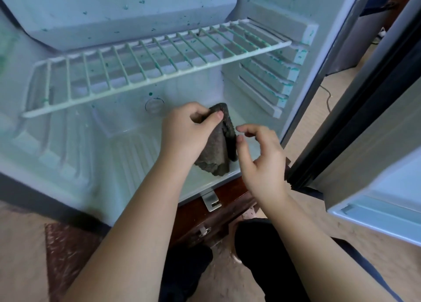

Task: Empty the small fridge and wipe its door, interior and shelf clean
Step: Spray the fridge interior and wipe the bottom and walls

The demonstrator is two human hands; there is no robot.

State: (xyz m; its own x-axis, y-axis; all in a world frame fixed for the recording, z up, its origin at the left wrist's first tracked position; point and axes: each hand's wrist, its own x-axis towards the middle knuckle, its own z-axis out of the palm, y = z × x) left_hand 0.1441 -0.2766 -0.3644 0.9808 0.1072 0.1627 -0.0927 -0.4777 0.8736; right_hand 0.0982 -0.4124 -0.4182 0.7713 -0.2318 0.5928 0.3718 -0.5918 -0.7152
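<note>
The small fridge (68, 165) stands open on a dark wooden cabinet (230, 201), with nothing lying on its floor. The white wire shelf (145, 73) sits on the side rails, spanning the fridge from the left wall to the right wall, with nothing on it. Green specks (293, 70) dot the back wall, the wires of the shelf and the ends of the rails at the right wall.

The left hand (184, 135) is in front of the lower compartment, near the right end of its front edge. Its thumb and curled fingers pinch the top of a grey cloth (218, 151), which hangs folded below the hand, its lower corner just above the fridge's front lip. The right hand (262, 162) is just beside the cloth on its right, fingers loosely bent and spread, holding nothing. Its thumb tip is at the cloth's right edge, and whether it touches cannot be told.

The door (376, 124) is swung out at the right edge of the fridge, its dark seal facing the camera and a pale door rack (376, 212) low on its inner side. A metal bracket (211, 201) sticks down from the fridge's bottom edge onto the cabinet. A round fitting (154, 104) shows on the back wall under the shelf. Dark trousers (262, 256) and a reddish mat (66, 251) lie below, and a thin cable (328, 96) runs over the floor behind the door
</note>
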